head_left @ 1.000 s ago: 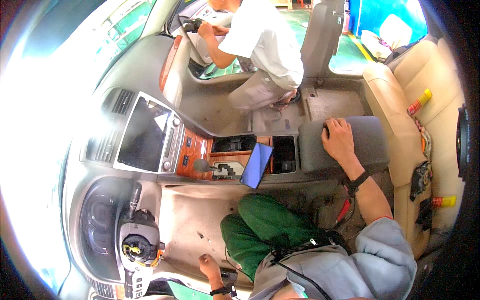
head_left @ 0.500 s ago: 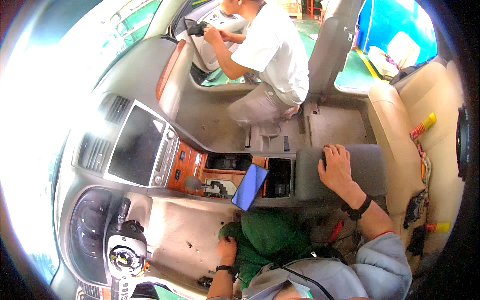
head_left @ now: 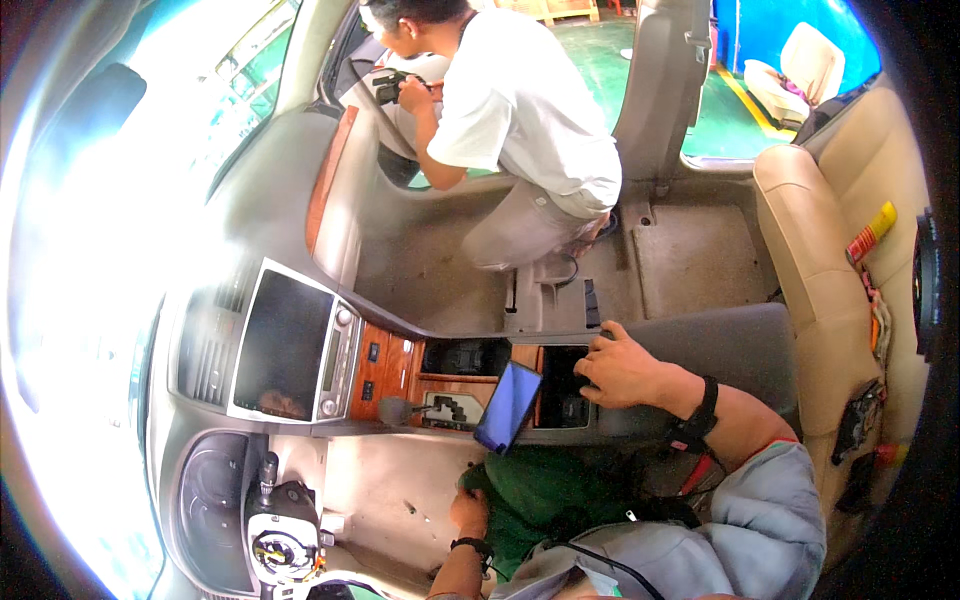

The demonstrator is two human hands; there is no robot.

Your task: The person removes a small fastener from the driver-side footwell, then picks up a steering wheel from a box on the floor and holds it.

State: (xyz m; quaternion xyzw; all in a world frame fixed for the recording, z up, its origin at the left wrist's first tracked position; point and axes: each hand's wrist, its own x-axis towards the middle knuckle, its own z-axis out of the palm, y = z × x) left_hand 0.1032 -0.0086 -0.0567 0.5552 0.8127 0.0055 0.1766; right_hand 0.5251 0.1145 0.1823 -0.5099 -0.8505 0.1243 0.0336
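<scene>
While the right hand [head_left: 625,372] bends its spread fingers at the front end of a long, grey, padded armrest [head_left: 735,350], clasping or merely resting one cannot tell, the left hand [head_left: 468,512] curls beside dark-green cloth trousers [head_left: 535,485], any grip hidden. Directly behind a dark, rectangular open bin [head_left: 560,375], the armrest looks firm beneath a slightly soft, dull skin, probably solid, hardly slippery, best taken by its front edge. Its long axis runs fore and aft, pointing past a slim, blue-screened phone [head_left: 510,405] toward the curved grey dashboard [head_left: 275,175].
</scene>
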